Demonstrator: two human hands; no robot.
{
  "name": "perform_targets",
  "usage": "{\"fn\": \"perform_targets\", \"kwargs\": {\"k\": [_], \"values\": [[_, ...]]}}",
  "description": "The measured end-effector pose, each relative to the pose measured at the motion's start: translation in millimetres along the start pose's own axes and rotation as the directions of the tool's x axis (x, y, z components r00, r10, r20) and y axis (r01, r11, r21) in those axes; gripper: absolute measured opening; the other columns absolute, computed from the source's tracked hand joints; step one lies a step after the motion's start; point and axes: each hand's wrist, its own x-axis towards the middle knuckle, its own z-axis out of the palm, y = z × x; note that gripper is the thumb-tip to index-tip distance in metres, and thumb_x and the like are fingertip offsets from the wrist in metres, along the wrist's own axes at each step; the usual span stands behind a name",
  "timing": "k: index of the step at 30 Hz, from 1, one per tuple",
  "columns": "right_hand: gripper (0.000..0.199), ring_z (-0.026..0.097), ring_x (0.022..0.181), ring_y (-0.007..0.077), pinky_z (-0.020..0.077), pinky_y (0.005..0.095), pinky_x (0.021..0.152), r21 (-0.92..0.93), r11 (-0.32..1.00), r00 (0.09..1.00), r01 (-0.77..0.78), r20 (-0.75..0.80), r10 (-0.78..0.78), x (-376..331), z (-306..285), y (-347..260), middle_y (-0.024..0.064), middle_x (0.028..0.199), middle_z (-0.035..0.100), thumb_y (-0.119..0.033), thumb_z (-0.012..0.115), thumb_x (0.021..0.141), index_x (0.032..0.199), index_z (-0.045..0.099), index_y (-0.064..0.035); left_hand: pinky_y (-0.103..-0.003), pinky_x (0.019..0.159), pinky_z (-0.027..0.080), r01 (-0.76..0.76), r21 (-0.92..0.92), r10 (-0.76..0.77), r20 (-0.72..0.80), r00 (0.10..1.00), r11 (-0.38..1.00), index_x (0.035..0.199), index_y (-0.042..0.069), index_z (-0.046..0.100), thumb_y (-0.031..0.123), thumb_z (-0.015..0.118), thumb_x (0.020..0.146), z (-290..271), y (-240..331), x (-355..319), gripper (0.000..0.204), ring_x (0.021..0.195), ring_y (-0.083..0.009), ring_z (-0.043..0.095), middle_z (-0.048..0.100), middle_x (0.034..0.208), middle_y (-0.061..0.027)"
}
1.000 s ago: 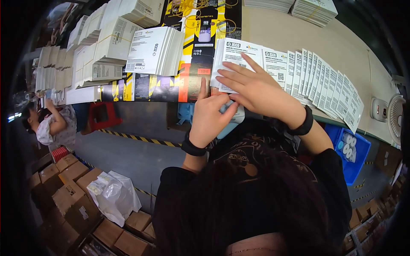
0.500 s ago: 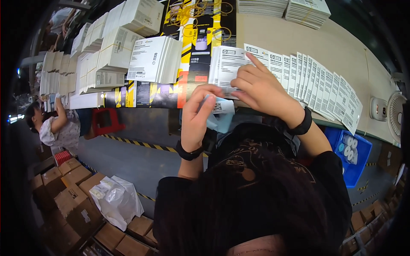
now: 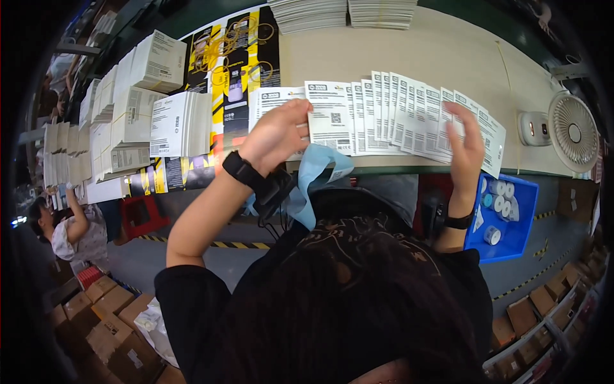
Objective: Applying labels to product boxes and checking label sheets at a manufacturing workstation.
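Observation:
A row of white printed leaflets (image 3: 409,118) lies fanned along the table's near edge, overlapping toward the right. My left hand (image 3: 279,131) is closed, its fingertips pinching the left edge of the frontmost leaflet (image 3: 329,115), which bears a small square code. Under that hand a light blue label strip (image 3: 313,169) hangs over the table edge, with a white label (image 3: 342,166) on it. Whether the hand also grips the strip is hidden. Over the fan's right part, my right hand (image 3: 468,141) is open, fingers apart. More leaflets (image 3: 275,97) lie left of the fan.
Stacked leaflets (image 3: 182,125) stand on the left, beside rubber bands (image 3: 224,48) on printed black-and-yellow sheets. More stacks (image 3: 380,13) sit at the back. A fan (image 3: 572,131) stands far right, above a blue bin (image 3: 511,237) of rolls. Another person (image 3: 77,221) works at left.
My left hand has left the label strip's end and moved to the front leaflet's edge. My right hand has swung right across the leaflets. The view has shifted right.

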Motion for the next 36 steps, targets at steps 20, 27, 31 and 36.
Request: {"fn": "perform_targets", "kwargs": {"k": [20,27,31,36], "values": [[0.063,0.038,0.119,0.0364,0.0228,0.0456,0.101,-0.855,0.377,0.923,-0.356,-0.386,-0.004,-27.5,-105.8,162.5,0.0214,0.13,0.04,-0.046,0.057,0.079,0.124,0.045,-0.0039,-0.034,0.089,0.044,-0.062,0.061,0.055,0.112,0.992,0.996,0.114,0.001,0.042,0.006,0.045,0.088,48.8,-37.2,56.4,0.026,0.106,-0.0233,0.051,0.047,0.116,-0.0149],[0.057,0.037,0.121,0.0349,0.0273,0.039,0.1,-0.731,0.673,0.99,0.114,0.031,-0.135,-9.1,-61.6,118.8,0.022,0.129,0.041,-0.039,0.056,0.082,0.127,0.043,-0.0058,-0.034,0.091,0.044,-0.276,0.049,0.278,-0.048,0.959,0.96,0.127,-0.001,0.03,0.002,0.054,0.082,70.7,-46.6,61.3,0.051,0.113,-0.0242,0.047,0.041,0.124,-0.019],[0.056,0.036,0.121,0.0351,0.0282,0.0387,0.1,-0.599,0.786,0.988,0.155,0.091,-0.126,-9.2,-2.8,92.1,0.0225,0.131,0.038,-0.037,0.055,0.083,0.129,0.041,-0.0068,-0.035,0.088,0.046,-0.362,0.095,0.37,-0.085,0.925,0.927,0.128,-0.003,0.028,-0.002,0.058,0.078,81.4,-62.9,73.9,0.058,0.109,-0.0239,0.051,0.045,0.121,-0.019],[0.056,0.036,0.122,0.0331,0.0283,0.0407,0.101,-0.817,-0.435,0.897,0.378,0.439,-0.046,-16.3,15.0,66.7,0.0222,0.132,0.036,-0.033,0.052,0.084,0.129,0.038,-0.0029,-0.035,0.086,0.048,-0.39,0.302,0.404,0.016,0.915,0.87,0.128,-0.004,0.028,-0.003,0.061,0.076,76.6,-65.2,86.8,0.062,0.102,-0.0239,0.056,0.052,0.114,-0.0176]]}}
